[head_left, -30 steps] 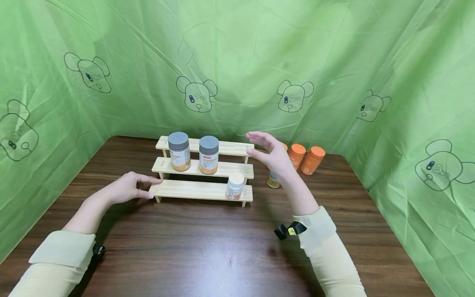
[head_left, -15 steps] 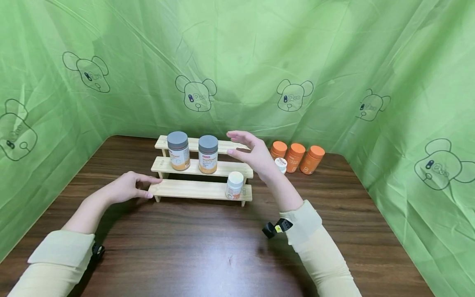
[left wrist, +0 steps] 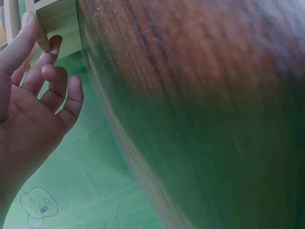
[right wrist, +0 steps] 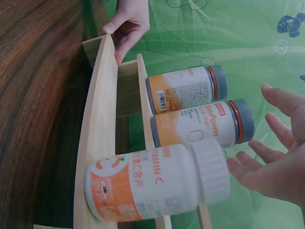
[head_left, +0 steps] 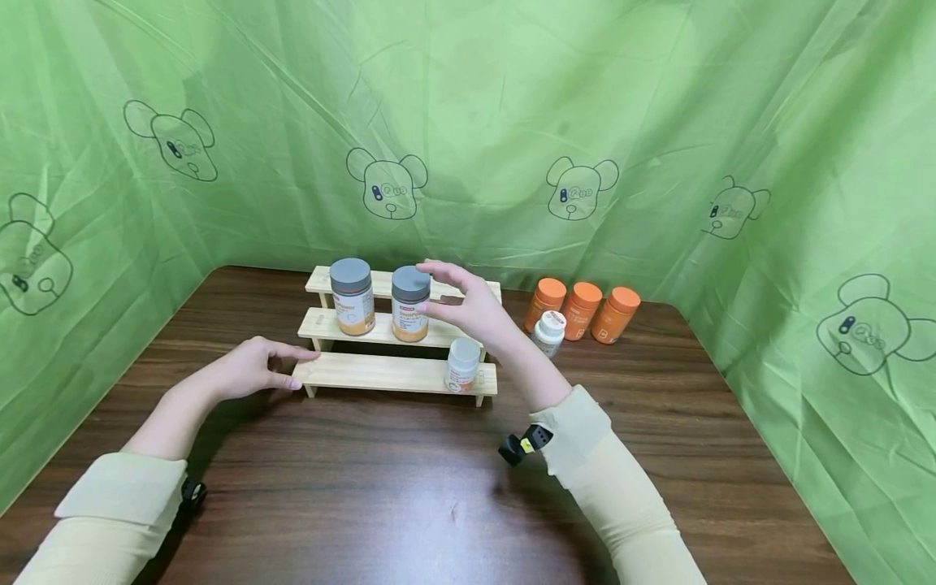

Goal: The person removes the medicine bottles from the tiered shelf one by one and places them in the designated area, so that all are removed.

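Note:
A three-tier wooden display stand point(head_left: 380, 371) stands on the table, its lowest step held at the left end between the thumb and fingers of my left hand point(head_left: 244, 371). Two grey-lidded supplement bottles, a left one point(head_left: 353, 299) and a right one point(head_left: 409, 313), sit upright on the middle step. My right hand point(head_left: 471, 307) reaches over the stand, thumb and fingers spread apart, fingertips close by the right grey-lidded bottle; in the right wrist view the hand point(right wrist: 281, 162) holds nothing. A white vitamin C bottle point(head_left: 462, 367) stands at the right end of the lowest step.
Right of the stand are three orange bottles, a left point(head_left: 547, 301), a middle point(head_left: 582, 313) and a right one point(head_left: 616, 317). A small white-capped bottle point(head_left: 549, 331) stands before them. Green cloth point(head_left: 475, 106) hangs behind the dark wooden table point(head_left: 409, 487).
My right hand has moved left from near the orange bottles to the right grey-lidded bottle, uncovering the small white-capped bottle. The left hand has stayed on the stand.

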The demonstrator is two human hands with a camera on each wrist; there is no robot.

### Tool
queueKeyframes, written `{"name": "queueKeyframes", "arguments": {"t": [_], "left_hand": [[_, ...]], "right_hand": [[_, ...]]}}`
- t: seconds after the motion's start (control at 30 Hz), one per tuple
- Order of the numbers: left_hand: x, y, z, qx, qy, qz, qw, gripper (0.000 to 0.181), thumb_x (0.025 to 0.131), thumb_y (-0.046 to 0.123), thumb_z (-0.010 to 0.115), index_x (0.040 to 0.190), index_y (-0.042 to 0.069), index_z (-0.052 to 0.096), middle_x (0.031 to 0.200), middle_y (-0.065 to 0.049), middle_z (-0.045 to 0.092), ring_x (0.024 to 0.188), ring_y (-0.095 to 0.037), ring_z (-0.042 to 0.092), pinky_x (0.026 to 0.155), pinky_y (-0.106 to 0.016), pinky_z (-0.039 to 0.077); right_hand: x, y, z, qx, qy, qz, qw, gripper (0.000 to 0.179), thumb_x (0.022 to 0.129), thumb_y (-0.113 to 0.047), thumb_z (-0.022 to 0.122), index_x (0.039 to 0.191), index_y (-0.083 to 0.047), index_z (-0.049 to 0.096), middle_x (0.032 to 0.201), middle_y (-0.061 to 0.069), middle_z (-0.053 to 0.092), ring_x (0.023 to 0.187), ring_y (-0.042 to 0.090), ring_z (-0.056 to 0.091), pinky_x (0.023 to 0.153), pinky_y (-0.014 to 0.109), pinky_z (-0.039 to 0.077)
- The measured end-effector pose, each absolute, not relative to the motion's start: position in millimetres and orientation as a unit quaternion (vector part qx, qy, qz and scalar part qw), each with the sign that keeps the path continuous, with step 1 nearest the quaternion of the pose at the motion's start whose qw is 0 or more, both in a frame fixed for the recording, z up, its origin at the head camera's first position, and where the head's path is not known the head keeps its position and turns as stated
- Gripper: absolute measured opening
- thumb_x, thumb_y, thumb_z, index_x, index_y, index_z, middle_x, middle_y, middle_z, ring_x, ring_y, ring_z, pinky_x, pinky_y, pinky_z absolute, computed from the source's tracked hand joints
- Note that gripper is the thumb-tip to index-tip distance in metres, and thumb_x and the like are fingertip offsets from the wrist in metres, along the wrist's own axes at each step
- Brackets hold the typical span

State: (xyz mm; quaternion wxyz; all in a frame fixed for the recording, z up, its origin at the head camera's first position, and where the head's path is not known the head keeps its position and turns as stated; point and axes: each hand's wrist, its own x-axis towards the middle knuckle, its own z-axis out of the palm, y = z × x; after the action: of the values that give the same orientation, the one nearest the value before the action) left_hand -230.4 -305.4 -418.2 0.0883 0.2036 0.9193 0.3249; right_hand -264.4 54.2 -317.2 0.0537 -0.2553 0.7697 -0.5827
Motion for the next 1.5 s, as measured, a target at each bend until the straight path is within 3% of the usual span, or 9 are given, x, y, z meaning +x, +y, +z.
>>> {"name": "queueKeyframes", "arguments": {"t": [0.27,0.57,0.87,1.2,1.5], "left_hand": [[-231.4,-305.1,-419.5,0.206,0.918,0.327,0.090,0.051,0.076,0.022,0.078,0.124,0.015,0.064,0.059,0.006,0.039,0.048,-0.003,0.035,0.050,-0.025,0.036],[-230.6,-305.1,-418.8,0.207,0.919,0.325,0.086,0.051,0.076,0.021,0.078,0.124,0.015,0.064,0.059,0.006,0.039,0.048,-0.003,0.035,0.051,-0.025,0.036],[-231.0,-305.6,-419.4,0.207,0.919,0.324,0.087,0.051,0.076,0.024,0.078,0.124,0.016,0.064,0.061,0.005,0.041,0.047,-0.003,0.034,0.052,-0.026,0.036],[-230.9,-305.9,-418.7,0.208,0.919,0.323,0.086,0.051,0.076,0.024,0.078,0.125,0.016,0.064,0.061,0.005,0.042,0.047,-0.003,0.034,0.053,-0.025,0.036],[-231.0,-305.5,-418.3,0.207,0.920,0.321,0.085,0.051,0.076,0.024,0.078,0.124,0.017,0.064,0.064,0.004,0.048,0.047,-0.003,0.032,0.057,-0.025,0.037]], "right_hand": [[-270.5,44.6,-325.3,-0.237,0.785,-0.570,0.055,0.054,0.080,-0.021,0.077,0.130,-0.025,0.057,0.143,-0.008,0.043,0.128,0.017,0.043,0.103,0.045,0.036],[-276.1,37.2,-329.2,-0.233,0.777,-0.583,0.054,0.052,0.079,-0.019,0.077,0.127,-0.024,0.058,0.122,-0.003,0.060,0.121,0.020,0.049,0.096,0.039,0.042],[-284.2,32.7,-334.5,-0.225,0.778,-0.584,0.047,0.048,0.080,-0.018,0.076,0.125,-0.021,0.060,0.122,-0.001,0.061,0.116,0.018,0.052,0.096,0.038,0.041],[-264.4,31.8,-311.5,-0.225,0.778,-0.585,0.052,0.049,0.082,-0.009,0.072,0.128,-0.006,0.056,0.123,0.011,0.060,0.118,0.025,0.051,0.101,0.044,0.038],[-262.9,31.6,-310.6,-0.220,0.781,-0.581,0.052,0.048,0.083,-0.010,0.072,0.128,-0.007,0.057,0.123,0.010,0.060,0.117,0.025,0.051,0.100,0.041,0.039]]}}
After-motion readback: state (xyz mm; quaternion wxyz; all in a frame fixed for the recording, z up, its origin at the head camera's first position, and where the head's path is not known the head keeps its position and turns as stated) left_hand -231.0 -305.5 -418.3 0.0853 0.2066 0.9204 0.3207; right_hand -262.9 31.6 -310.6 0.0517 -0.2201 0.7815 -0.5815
